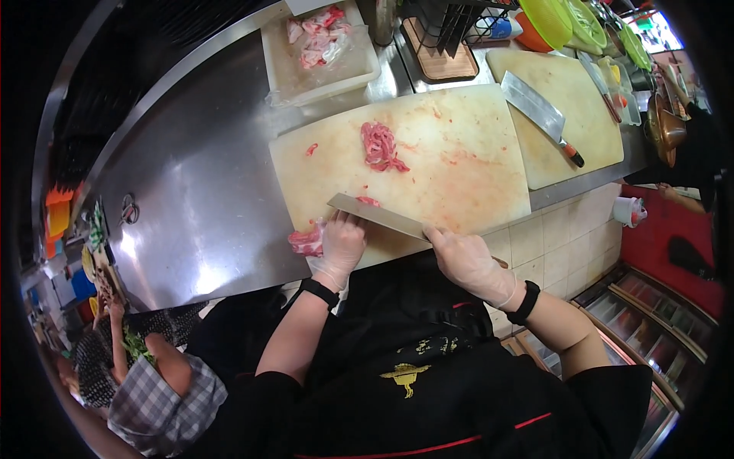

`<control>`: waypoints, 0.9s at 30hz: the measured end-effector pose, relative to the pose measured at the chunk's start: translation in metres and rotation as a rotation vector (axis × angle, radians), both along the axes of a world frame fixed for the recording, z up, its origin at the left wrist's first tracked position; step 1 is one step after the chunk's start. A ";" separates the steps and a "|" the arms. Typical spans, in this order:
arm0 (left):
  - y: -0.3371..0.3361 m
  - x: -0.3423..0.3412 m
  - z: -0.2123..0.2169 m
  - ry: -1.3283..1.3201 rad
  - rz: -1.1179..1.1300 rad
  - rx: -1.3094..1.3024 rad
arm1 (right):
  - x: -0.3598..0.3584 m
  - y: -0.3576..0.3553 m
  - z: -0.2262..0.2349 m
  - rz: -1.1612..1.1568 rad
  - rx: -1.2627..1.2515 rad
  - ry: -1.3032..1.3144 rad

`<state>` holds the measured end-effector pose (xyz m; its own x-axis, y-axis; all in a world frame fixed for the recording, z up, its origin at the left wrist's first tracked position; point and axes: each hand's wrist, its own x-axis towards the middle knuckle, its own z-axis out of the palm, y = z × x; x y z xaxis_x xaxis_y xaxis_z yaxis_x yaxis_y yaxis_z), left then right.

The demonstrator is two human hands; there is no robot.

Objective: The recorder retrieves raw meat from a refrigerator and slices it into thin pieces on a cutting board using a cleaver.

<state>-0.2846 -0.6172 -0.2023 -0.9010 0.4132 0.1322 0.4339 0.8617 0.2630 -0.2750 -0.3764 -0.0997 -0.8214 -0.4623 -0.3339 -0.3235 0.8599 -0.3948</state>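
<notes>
My right hand (466,260), in a clear glove, is closed round the handle of a cleaver (382,217). Its broad blade points left across the near part of a stained white cutting board (474,126). Against the blade's near side, my gloved left hand (344,243) presses down with curled fingers on a piece of raw meat (307,240), whose left end sticks out beside it. A bit of red meat (368,201) shows just beyond the blade. Farther back lies a small heap of sliced meat (381,146), with scraps around it.
A white tray (359,73) with bagged raw meat (317,36) stands behind the board. On a second cutting board (596,130) to the right lies another cleaver (535,105). Scissors (129,209) rest on the steel counter (199,161). Another person (168,398) is at lower left, one more far right.
</notes>
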 end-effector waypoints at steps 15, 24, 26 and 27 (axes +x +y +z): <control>-0.003 0.003 -0.014 0.006 -0.004 0.062 | -0.001 -0.009 -0.008 -0.016 0.010 -0.043; 0.001 -0.004 0.000 -0.028 -0.004 0.082 | 0.016 0.022 0.006 -0.038 0.048 -0.071; 0.001 -0.005 0.000 0.011 0.000 0.143 | 0.018 0.025 0.008 -0.022 0.067 -0.076; 0.002 -0.005 0.000 0.012 0.000 0.143 | 0.019 0.027 0.008 -0.022 0.067 -0.075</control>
<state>-0.2898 -0.6156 -0.2023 -0.8990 0.3895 0.2003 0.4377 0.8157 0.3782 -0.2559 -0.3497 -0.0921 -0.8028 -0.4185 -0.4247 -0.2754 0.8920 -0.3584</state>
